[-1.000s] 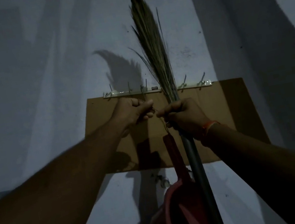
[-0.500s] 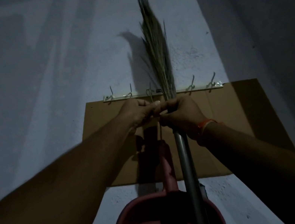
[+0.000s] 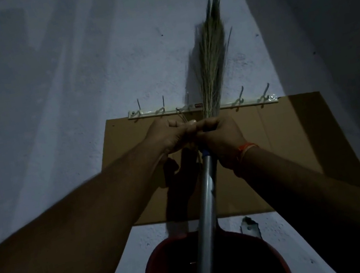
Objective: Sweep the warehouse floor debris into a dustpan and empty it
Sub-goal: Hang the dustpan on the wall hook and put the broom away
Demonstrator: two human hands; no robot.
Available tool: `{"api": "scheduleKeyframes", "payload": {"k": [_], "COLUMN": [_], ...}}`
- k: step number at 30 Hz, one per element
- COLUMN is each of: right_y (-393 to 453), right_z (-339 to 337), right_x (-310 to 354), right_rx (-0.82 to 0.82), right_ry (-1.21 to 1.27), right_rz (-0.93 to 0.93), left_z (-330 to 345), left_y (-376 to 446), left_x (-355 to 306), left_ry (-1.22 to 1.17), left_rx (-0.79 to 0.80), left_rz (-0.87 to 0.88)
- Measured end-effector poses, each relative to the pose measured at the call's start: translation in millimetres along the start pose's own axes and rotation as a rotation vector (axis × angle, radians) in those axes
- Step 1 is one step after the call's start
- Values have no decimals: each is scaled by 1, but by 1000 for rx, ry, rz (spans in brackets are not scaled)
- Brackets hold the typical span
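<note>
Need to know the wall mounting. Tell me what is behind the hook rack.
Behind the hook rack lies a cardboard sheet against the wall. The broom covers the rack's middle; the wall behind the cardboard is hidden.

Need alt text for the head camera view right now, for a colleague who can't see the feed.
Two bare hands meet at a wall hook rack: the right hand grips a grass broom just above its metal handle, bristles pointing up, while the left hand pinches a thin loop of string at a hook. A cardboard sheet backs the rack, and a red dustpan sits below.
</note>
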State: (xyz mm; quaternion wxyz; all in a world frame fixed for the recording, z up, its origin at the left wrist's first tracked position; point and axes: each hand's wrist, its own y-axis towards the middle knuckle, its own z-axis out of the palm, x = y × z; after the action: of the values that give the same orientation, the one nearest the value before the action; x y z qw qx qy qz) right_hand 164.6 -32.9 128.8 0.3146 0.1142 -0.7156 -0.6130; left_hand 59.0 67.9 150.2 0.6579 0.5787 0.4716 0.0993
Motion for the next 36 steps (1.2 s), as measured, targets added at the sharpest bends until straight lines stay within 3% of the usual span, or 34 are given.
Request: {"api": "scheduleKeyframes", "payload": {"k": [8,15,17,20,25,36], "right_y": [-2,18,27,41,58,101], "right_z": [5,3,-1,-7,-2,4], "right_x": [13,15,18,23,27,39], "right_rx": [-55,-176,-200,-204,-184,-263], "right_ry": [93,-63,-186,-293,-337,-337], "right_rz": [-27,-8,-7,25,32,4], "left_z": [-9,-10,-15,-25,-20,-5], "left_y": [1,11,16,25,49,87], "left_x": [10,7,7,4,-7,-13], "left_ry": [-137,-406,-292,101,664,735], "left_rx": [-36,-119,-175,-151,-194,-410], "left_rz": [-31,13,133,361,533,613]}}
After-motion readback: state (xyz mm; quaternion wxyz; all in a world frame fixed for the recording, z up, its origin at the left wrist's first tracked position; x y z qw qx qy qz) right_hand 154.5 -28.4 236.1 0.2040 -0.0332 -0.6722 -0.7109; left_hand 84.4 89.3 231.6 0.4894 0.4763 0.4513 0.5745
